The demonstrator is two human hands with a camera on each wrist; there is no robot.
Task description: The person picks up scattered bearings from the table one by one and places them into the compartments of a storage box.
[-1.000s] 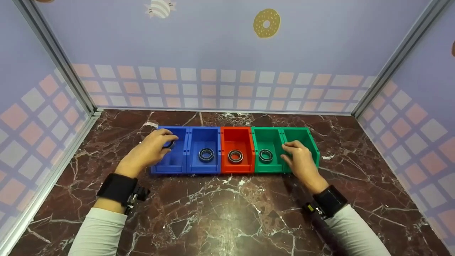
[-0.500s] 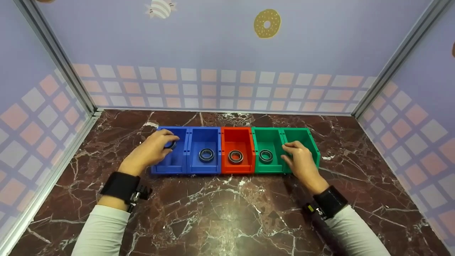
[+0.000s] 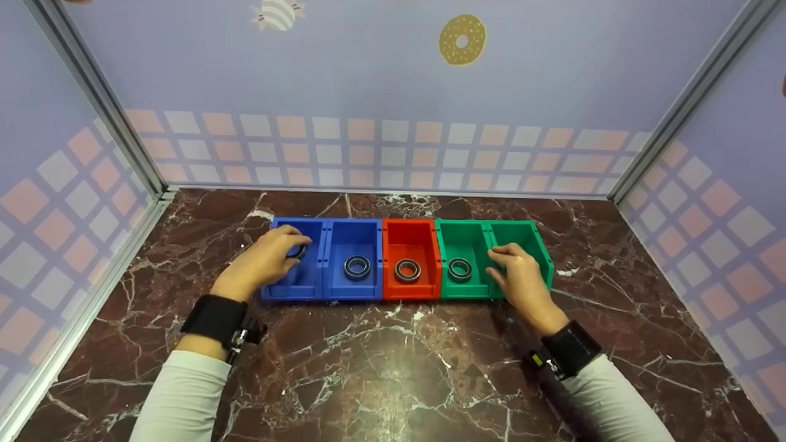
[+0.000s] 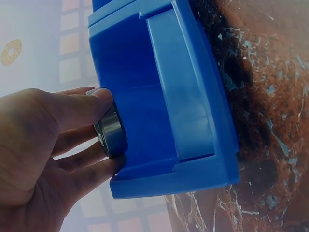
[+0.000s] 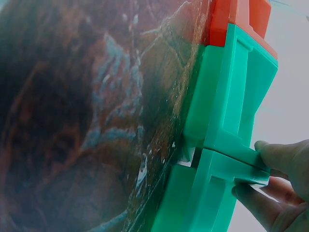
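Note:
My left hand (image 3: pixel 261 259) holds a bearing (image 4: pixel 114 131) between thumb and fingers, over the leftmost blue bin (image 4: pixel 145 106). The bearing is a dark ring, on edge in the left wrist view, and partly hidden by the hand. At the other end of the row, my right hand (image 3: pixel 523 274) pinches the adjoining side walls of the two green bins (image 5: pixel 236 162), thumb on one side and fingers on the other. Flat bearings lie in the second blue bin (image 3: pixel 357 268), the red bin (image 3: pixel 407 271) and the inner green bin (image 3: pixel 459 269).
The bins form one joined row on a dark red marbled table (image 3: pixel 368 368). Behind it stands a lilac back wall (image 3: pixel 381 80), with side panels (image 3: pixel 724 202) at left and right. Both wrists wear black camera straps (image 3: pixel 215 322).
The left hand and forearm have shifted slightly right, with the bearing still held and turned a little. The right hand has stayed in place on the green bins.

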